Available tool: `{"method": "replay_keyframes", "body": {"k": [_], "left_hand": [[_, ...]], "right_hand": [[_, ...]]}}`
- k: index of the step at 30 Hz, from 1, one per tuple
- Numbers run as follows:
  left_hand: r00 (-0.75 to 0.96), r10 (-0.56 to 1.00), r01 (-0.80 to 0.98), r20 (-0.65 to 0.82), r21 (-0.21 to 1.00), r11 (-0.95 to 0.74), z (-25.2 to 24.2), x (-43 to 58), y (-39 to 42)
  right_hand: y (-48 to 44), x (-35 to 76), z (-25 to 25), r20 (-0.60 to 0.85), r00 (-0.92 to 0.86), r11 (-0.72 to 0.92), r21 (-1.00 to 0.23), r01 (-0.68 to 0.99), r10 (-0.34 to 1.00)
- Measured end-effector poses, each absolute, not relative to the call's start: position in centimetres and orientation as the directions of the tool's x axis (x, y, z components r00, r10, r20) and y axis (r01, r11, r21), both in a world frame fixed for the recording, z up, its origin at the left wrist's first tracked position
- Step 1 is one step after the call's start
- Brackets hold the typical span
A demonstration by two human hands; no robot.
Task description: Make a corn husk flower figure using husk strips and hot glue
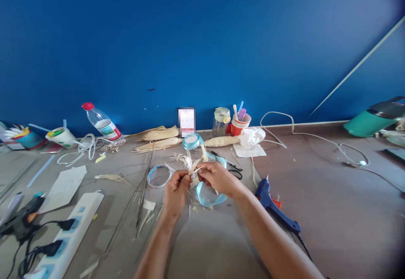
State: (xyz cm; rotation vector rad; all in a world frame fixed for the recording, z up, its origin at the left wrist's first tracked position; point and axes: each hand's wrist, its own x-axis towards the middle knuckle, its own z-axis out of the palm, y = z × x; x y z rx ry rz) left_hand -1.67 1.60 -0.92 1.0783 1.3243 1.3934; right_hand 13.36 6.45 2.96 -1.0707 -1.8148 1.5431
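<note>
My left hand (pixel 177 185) and my right hand (pixel 215 176) meet at the table's middle, both pinched on a small bundle of pale dried-husk strips (pixel 193 165) that fans upward between the fingertips. A light blue ribbon (pixel 207 196) loops under my right hand and trails back to a ribbon spool (pixel 190 141). A small ring wound with blue and white (pixel 158 176) lies just left of my left hand. Thin dark wires (pixel 143 190) lie beside it.
A blue glue gun (pixel 274 205) lies right of my right forearm, black scissors (pixel 232 169) behind it. A power strip (pixel 68 232) with plugs sits front left. Husks (pixel 158 139), a bottle (pixel 101 123), a jar (pixel 220 121), a cup (pixel 240 124), cables and a green container (pixel 373 120) line the blue wall.
</note>
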Motion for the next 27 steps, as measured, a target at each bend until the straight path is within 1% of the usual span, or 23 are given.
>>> {"method": "replay_keyframes", "body": {"k": [5, 7, 9, 12, 16, 19, 21, 25, 27], "left_hand": [[-0.210, 0.978, 0.037, 0.018, 0.999, -0.010, -0.8, -1.7, 1.6], [-0.198, 0.980, 0.087, 0.032, 0.996, -0.015, -0.8, -1.6, 1.5], [-0.184, 0.981, 0.157, 0.068, 0.987, -0.039, -0.7, -1.6, 1.5], [-0.157, 0.980, 0.238, 0.118, 0.968, -0.079, -0.6, -1.5, 1.4], [-0.141, 0.977, 0.297, 0.158, 0.948, -0.111, -0.4, -1.5, 1.3], [-0.138, 0.975, 0.310, 0.174, 0.943, -0.125, -0.4, -1.6, 1.2], [-0.117, 0.978, 0.290, 0.173, 0.948, -0.133, -0.5, -1.6, 1.2], [-0.048, 0.983, 0.236, 0.179, 0.958, -0.163, -0.7, -1.7, 1.1], [-0.021, 0.980, 0.229, 0.197, 0.955, -0.187, -0.7, -1.9, 1.0]], "right_hand": [[6.6, 13.4, 3.0, -0.213, -0.559, -0.170, -0.977, 0.130, 0.801], [6.8, 13.6, 2.9, -0.253, -0.543, -0.223, -0.967, 0.122, 0.800], [7.0, 13.7, 2.7, -0.282, -0.523, -0.230, -0.959, 0.164, 0.804], [7.2, 13.9, 2.5, -0.289, -0.515, -0.193, -0.953, 0.233, 0.807], [7.3, 14.1, 2.5, -0.273, -0.521, -0.174, -0.957, 0.232, 0.809], [7.2, 14.2, 2.6, -0.284, -0.533, -0.167, -0.952, 0.258, 0.797], [7.2, 14.3, 2.6, -0.305, -0.577, -0.190, -0.949, 0.252, 0.758], [7.4, 14.8, 2.3, -0.359, -0.663, -0.338, -0.926, 0.167, 0.657], [7.4, 15.0, 2.1, -0.344, -0.695, -0.368, -0.922, 0.122, 0.631]]}}
